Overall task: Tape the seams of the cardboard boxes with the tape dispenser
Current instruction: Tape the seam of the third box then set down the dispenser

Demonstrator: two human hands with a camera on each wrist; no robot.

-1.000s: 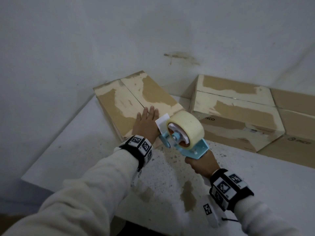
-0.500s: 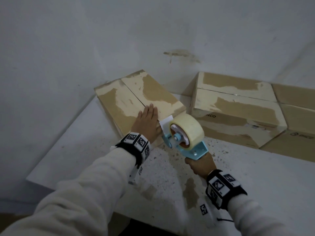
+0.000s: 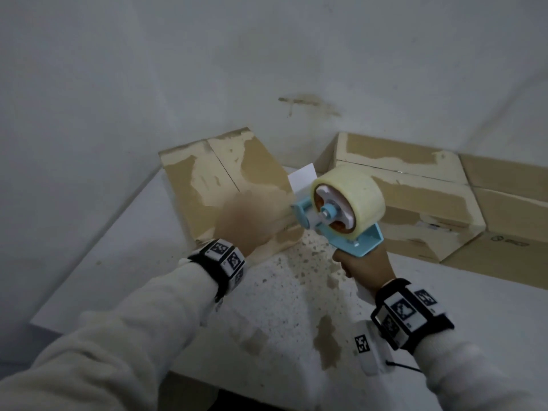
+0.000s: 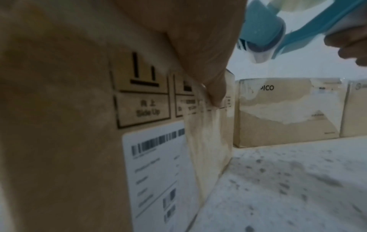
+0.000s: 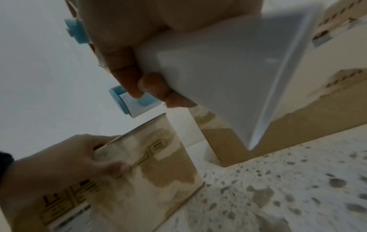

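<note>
Head view: the left hand (image 3: 246,223) has slid from lying flat on the box (image 3: 219,185) top to gripping its near edge, so taping looks about to begin.
At the worktop's (image 3: 296,292) far-left corner, its fingers curl over that edge; the right hand (image 3: 366,265) wraps the tape dispenser (image 3: 341,209) handle, raised beside the box.

The near cardboard box (image 3: 225,185) is matt brown card with pale, rough patches where the top layer is torn away, and its front carries a smooth white paper barcode label (image 4: 158,169) and a strip of clear glossy tape (image 4: 208,141). The tape dispenser (image 3: 341,221) is smooth light-blue plastic holding a roll of pale, slightly glossy tape (image 3: 355,191). The table (image 3: 296,307) is white with a rough, dark-speckled, stained surface, and the sleeves (image 3: 133,336) are soft off-white cloth.
</note>
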